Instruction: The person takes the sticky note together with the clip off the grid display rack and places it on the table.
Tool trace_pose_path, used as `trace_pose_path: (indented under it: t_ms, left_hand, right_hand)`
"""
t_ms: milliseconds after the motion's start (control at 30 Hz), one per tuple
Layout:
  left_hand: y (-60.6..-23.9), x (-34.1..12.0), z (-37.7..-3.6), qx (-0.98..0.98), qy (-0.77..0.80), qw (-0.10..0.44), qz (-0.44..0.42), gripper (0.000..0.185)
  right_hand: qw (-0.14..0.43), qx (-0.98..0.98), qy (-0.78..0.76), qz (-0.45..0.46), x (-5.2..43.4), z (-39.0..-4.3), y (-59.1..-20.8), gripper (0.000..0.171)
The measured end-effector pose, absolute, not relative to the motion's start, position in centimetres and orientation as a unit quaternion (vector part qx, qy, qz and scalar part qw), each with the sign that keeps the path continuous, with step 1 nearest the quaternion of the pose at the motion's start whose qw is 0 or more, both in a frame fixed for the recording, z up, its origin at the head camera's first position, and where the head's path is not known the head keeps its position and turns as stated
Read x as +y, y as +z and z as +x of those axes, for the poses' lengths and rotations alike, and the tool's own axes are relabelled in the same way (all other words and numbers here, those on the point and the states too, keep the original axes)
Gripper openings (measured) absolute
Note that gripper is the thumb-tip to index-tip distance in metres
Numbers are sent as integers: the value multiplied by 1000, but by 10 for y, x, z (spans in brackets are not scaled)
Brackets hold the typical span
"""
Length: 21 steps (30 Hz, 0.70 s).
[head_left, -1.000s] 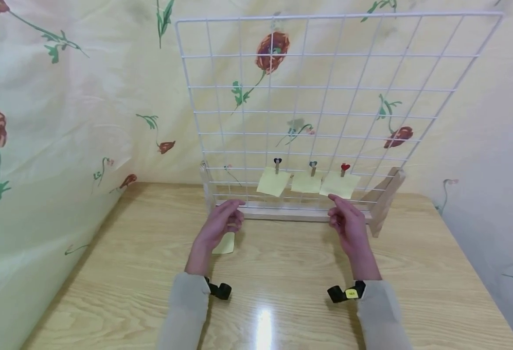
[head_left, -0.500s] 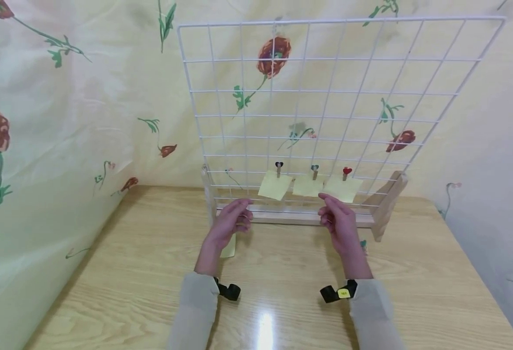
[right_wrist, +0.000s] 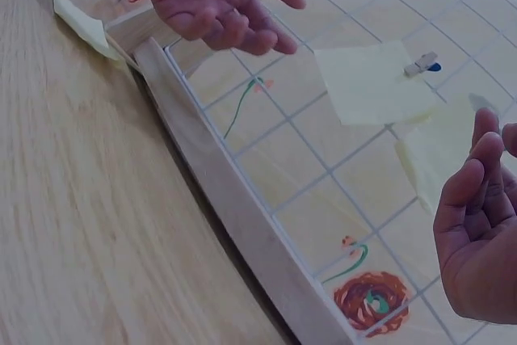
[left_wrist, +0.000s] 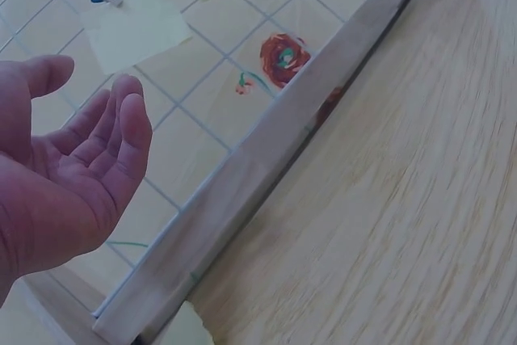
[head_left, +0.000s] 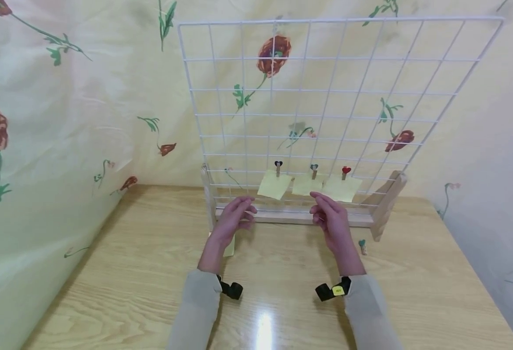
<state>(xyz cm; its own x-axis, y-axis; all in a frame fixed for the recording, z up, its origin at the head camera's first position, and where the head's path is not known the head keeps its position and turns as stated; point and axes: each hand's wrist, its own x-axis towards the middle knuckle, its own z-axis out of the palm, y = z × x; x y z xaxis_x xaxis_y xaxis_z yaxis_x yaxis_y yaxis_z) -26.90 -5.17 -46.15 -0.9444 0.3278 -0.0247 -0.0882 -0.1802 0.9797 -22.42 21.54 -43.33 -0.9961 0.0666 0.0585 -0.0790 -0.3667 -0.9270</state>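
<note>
Left hand (head_left: 233, 219) and right hand (head_left: 332, 223): fingers partly bent, loose; nothing seen in either hold. Ahead of the fingers, left note (head_left: 274, 185), middle note (head_left: 307, 185) and right note (head_left: 343, 188) hang on the wire grid (head_left: 344, 21) under left clip (head_left: 278, 168), middle clip (head_left: 314, 172) and right clip (head_left: 345, 173). The loose note (head_left: 229, 248) lies on the table (head_left: 282, 272), behind the left fingers, partly hidden by the forearm. The loose clip (head_left: 362, 247) lies right of the right fingers.

Handling, by judgement: notes very light, limp, easily creased; pinch flat at a free corner. Clips light, stiff, sprung; squeeze at the heart-topped end.

Count: four notes, four clips, one grid, two hands.
</note>
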Motion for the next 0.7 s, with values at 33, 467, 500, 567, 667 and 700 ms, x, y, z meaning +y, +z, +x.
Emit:
trace_pose_path:
  t_ms: [33, 467, 500, 567, 667, 700]
  left_hand:
    - [-460, -51, -269, 628, 760, 133, 97, 41]
    - [-454, -40, -269, 626, 764, 122, 99, 41]
    - [-454, -38, -269, 624, 766, 123, 98, 40]
    - [-454, -36, -269, 620, 769, 124, 93, 37]
    - [-453, -31, -270, 614, 774, 128, 86, 35]
    - [-453, -30, -270, 612, 776, 130, 82, 35]
  right_hand:
    - [45, -564, 825, 7, 214, -225, -431, 22]
    - [40, -566, 823, 10, 196, -230, -413, 20]
    - [38, -567, 823, 8, 195, -230, -412, 20]
    - [33, -569, 822, 4, 192, -231, -411, 21]
    - [31, -568, 822, -5, 188, -233, -409, 20]
    - [31, -568, 823, -8, 186, -233, -409, 20]
